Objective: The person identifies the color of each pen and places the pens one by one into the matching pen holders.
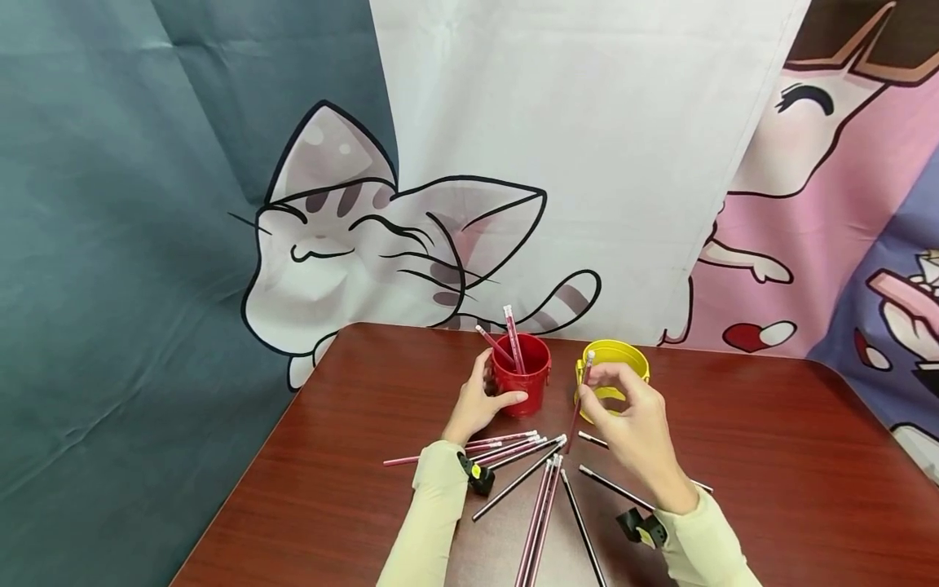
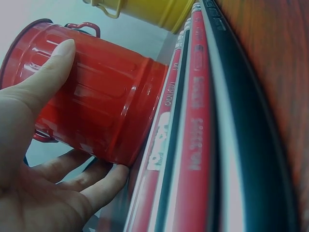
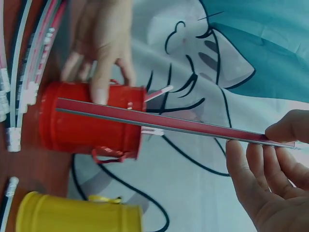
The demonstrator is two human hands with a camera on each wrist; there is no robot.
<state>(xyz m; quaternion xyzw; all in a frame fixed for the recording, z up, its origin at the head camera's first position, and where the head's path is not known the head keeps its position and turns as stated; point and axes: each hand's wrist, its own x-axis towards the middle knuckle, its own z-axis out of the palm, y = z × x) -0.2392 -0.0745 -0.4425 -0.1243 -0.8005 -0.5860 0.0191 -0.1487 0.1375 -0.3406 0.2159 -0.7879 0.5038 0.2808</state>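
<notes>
A small red bucket stands upright near the table's back edge, with several pencils inside, their white-tipped ends above its rim. My left hand grips its left side; the left wrist view has the thumb along the wall and the fingers around the lower part. My right hand pinches a red pencil near its white-tipped end, thumb against fingertips. Its other end slants down toward the table. This hand is in front of a yellow bucket and partly hides it.
Loose red pencils and black pencils lie spread on the brown table in front of the buckets, some under the left forearm and right wrist. A cartoon-printed cloth hangs behind the table.
</notes>
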